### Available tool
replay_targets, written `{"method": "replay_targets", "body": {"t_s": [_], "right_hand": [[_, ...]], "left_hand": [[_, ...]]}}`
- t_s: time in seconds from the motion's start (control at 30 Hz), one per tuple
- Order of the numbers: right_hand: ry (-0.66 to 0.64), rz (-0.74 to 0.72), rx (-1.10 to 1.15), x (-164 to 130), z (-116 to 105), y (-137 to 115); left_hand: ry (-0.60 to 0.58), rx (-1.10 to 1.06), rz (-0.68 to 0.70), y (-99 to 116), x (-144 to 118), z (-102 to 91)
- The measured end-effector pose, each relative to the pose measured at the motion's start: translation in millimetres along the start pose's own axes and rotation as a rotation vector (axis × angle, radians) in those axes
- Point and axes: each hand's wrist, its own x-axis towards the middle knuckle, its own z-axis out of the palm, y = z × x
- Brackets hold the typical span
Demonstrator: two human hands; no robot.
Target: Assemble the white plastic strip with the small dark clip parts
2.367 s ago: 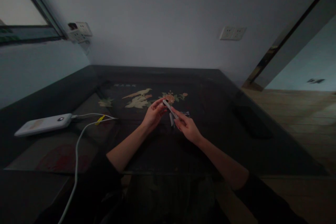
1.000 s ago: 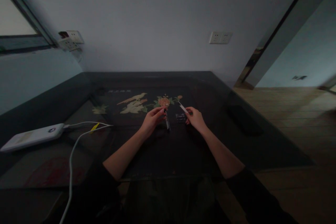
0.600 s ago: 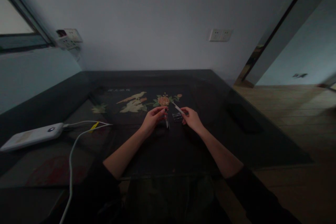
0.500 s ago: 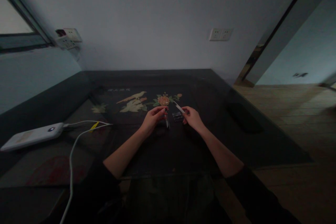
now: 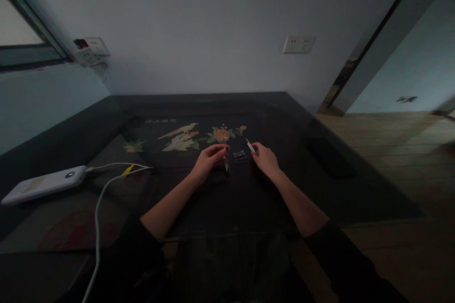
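Pale strip (image 5: 250,146), narrow piece (image 5: 226,164), both tilted

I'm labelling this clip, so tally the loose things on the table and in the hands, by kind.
Slim pieces: 2, one in the left hand, one in the right hand
Small dark cluster: 1, parts too small to count
White device: 1
White cable with yellow tag: 1
Dark flat thing: 1
Total: 6

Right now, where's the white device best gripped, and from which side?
Probably across the middle of the white device, from above: it lies flat, and its narrow width should suit a pinch. Avoid its right end, where the white cable joins.
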Motion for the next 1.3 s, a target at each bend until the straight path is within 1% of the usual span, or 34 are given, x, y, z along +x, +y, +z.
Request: {"method": "replay_targets", "body": {"t_s": [0.13,0.2,0.27,0.33,0.4,0.47,0.6,0.73,0.9,1.0,1.07,1.1,1.2,1.3], "right_hand": [[-0.031,-0.016,-0.045,-2,-1,-2],[-0.012,-0.047,-0.053,-1,-1,-1],[0.045,-0.126,-0.044,1,-1,1],[0.097,-0.248,-0.028,3,0,3],[0.1,-0.359,-0.034,4,3,3],[0.06,-0.41,-0.073,4,7,3],[-0.014,-0.395,-0.141,1,13,1],[-0.018,-0.393,-0.147,-1,11,-2],[-0.018,-0.407,-0.133,-4,5,-3],[0.048,-0.424,-0.007,-4,0,-5],[0.088,-0.447,0.176,-4,-2,-9],[0.088,-0.455,0.278,-4,-3,-12],[-0.014,-0.444,0.493,-8,2,-21],[-0.116,-0.391,0.573,-13,9,-28]], "left_hand": [[-0.007,0.008,0.013,1,-1,1.3],[-0.012,0.003,0.011,1,-1,1.8],[-0.015,-0.001,0.005,0,-1,2.2],[-0.016,-0.001,0.004,0,-1,2.5],[-0.019,0.002,0.01,0,-1,2.4],[-0.02,0.011,0.014,-1,-1,2.4],[-0.024,0.033,0.02,-1,-2,3.0],[-0.047,0.078,0.05,1,-2,3.8],[-0.09,0.258,0.137,0,-3,1.9],[-0.098,0.412,0.247,-4,-2,0.2],[-0.108,0.516,0.357,-9,-2,0.2],[-0.12,0.566,0.418,-11,-2,0.7],[-0.166,0.682,0.555,-16,-3,3.8],[-0.172,0.736,0.615,-19,-3,7.3]]}}
